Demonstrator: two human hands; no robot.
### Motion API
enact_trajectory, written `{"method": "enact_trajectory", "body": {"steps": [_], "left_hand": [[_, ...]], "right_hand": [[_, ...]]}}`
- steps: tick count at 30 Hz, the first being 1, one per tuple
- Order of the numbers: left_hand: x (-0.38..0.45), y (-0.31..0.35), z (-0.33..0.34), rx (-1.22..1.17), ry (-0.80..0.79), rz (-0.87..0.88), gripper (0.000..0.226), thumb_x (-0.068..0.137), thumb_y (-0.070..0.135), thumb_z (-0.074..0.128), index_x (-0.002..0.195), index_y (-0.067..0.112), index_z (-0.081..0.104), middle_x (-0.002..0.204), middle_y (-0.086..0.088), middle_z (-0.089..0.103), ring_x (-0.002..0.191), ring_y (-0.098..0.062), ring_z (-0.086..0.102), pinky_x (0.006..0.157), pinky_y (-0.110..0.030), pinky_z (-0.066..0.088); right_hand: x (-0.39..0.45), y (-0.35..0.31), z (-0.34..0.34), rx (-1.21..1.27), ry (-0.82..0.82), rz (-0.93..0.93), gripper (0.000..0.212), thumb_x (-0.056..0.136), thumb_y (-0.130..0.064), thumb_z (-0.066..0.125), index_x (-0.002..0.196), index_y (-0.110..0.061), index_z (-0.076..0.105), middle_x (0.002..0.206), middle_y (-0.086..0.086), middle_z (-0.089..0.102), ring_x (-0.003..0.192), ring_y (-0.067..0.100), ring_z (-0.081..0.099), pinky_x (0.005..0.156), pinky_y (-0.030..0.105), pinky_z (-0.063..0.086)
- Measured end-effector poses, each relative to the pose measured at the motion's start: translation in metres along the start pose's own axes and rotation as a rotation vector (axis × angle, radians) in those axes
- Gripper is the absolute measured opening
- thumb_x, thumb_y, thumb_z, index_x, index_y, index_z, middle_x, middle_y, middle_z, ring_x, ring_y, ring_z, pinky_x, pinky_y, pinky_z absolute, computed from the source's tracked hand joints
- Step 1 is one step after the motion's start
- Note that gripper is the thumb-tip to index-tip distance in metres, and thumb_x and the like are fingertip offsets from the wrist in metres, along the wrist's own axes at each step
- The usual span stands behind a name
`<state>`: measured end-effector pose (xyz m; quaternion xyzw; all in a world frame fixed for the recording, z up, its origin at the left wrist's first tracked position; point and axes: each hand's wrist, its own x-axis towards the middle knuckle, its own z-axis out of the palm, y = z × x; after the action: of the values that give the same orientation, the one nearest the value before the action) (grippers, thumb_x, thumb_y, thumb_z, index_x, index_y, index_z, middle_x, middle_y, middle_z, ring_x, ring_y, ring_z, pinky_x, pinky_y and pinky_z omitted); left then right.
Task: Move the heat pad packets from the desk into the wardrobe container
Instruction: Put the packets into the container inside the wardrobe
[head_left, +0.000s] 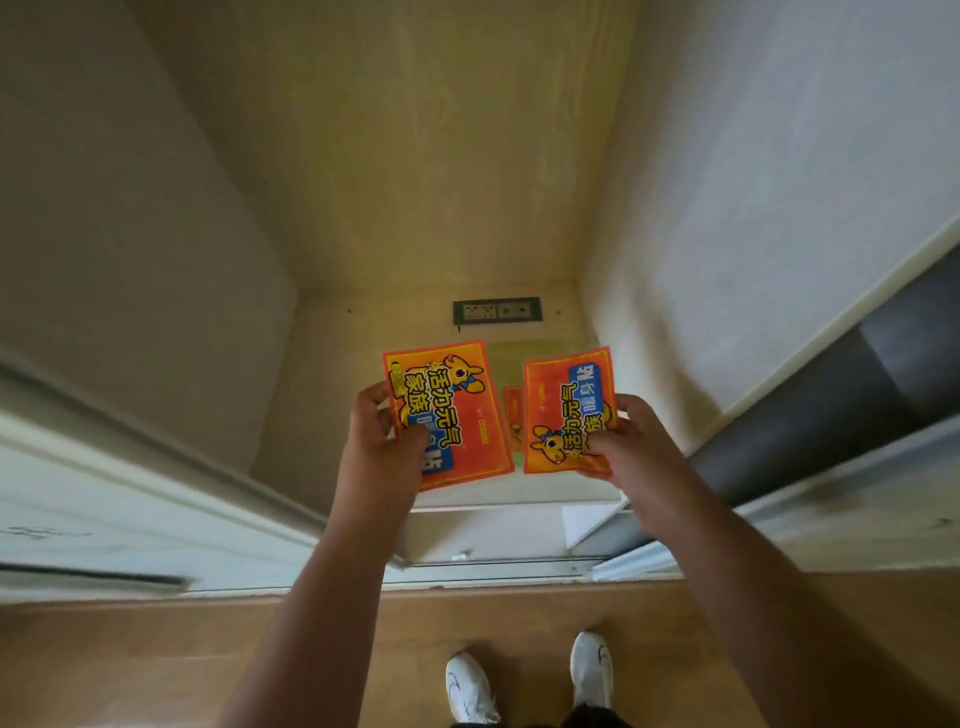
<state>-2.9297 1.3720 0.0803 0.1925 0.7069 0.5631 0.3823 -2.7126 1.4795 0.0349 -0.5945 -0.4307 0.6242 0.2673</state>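
Two orange packets hang over the open wardrobe (415, 171): our left hand (382, 441) grips one packet (457, 415), our right hand (631, 441) pinches the other packet (563, 410), above the socket (497, 310).

— Down below: wooden floor (156, 649), plank grain running left to right, warm brown.
— On it?
— Two white shoes (470, 688), side by side near the bottom edge, toes toward the wardrobe.
— And past the sliding track (493, 569)?
— Pale wood wardrobe floor (322, 415), boxed in by light walls at left, right and back.
— Anything lying there?
— Clear container (519, 499), low, against the front edge. Inside, an orange packet (513, 410) lying flat, mostly hidden. Behind, a dark socket strip (497, 310) set at the base of the back panel.
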Motion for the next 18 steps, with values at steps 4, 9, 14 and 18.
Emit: {"method": "enact_trajectory", "body": {"steps": [4, 9, 14, 18], "left_hand": [[0.009, -0.013, 0.006, 0.007, 0.015, -0.039, 0.04, 0.096, -0.005, 0.056, 0.122, 0.025, 0.052, 0.109, -0.005, 0.072, 0.072, -0.006, 0.075, 0.052, -0.021, 0.056], [0.017, -0.029, 0.015, 0.052, 0.005, -0.072, 0.044, 0.095, -0.006, 0.055, 0.126, 0.024, 0.051, 0.114, -0.006, 0.072, 0.08, -0.013, 0.075, 0.055, -0.023, 0.058], [0.022, -0.042, 0.027, 0.056, -0.014, -0.107, 0.043, 0.096, -0.007, 0.053, 0.127, 0.024, 0.05, 0.114, -0.004, 0.07, 0.083, -0.011, 0.073, 0.052, -0.018, 0.056], [0.028, -0.054, 0.038, 0.067, -0.047, -0.147, 0.044, 0.096, -0.005, 0.052, 0.124, 0.029, 0.047, 0.121, -0.006, 0.069, 0.094, -0.018, 0.074, 0.064, -0.029, 0.06]], "right_hand": [[0.024, 0.024, 0.01, 0.043, -0.03, 0.114, 0.043, 0.091, 0.018, 0.048, 0.117, -0.014, 0.059, 0.101, 0.013, 0.07, 0.085, 0.025, 0.071, 0.073, 0.041, 0.06], [0.059, 0.06, 0.016, 0.121, 0.012, 0.27, 0.038, 0.096, 0.015, 0.049, 0.129, -0.002, 0.056, 0.09, 0.013, 0.067, 0.079, 0.024, 0.065, 0.071, 0.036, 0.054], [0.083, 0.078, 0.021, 0.153, 0.022, 0.37, 0.041, 0.094, 0.019, 0.043, 0.128, 0.0, 0.054, 0.095, 0.02, 0.072, 0.085, 0.025, 0.07, 0.082, 0.039, 0.058], [0.096, 0.09, 0.025, 0.136, -0.015, 0.389, 0.047, 0.093, 0.021, 0.041, 0.132, -0.001, 0.055, 0.105, 0.013, 0.066, 0.108, 0.023, 0.061, 0.107, 0.042, 0.053]]}}
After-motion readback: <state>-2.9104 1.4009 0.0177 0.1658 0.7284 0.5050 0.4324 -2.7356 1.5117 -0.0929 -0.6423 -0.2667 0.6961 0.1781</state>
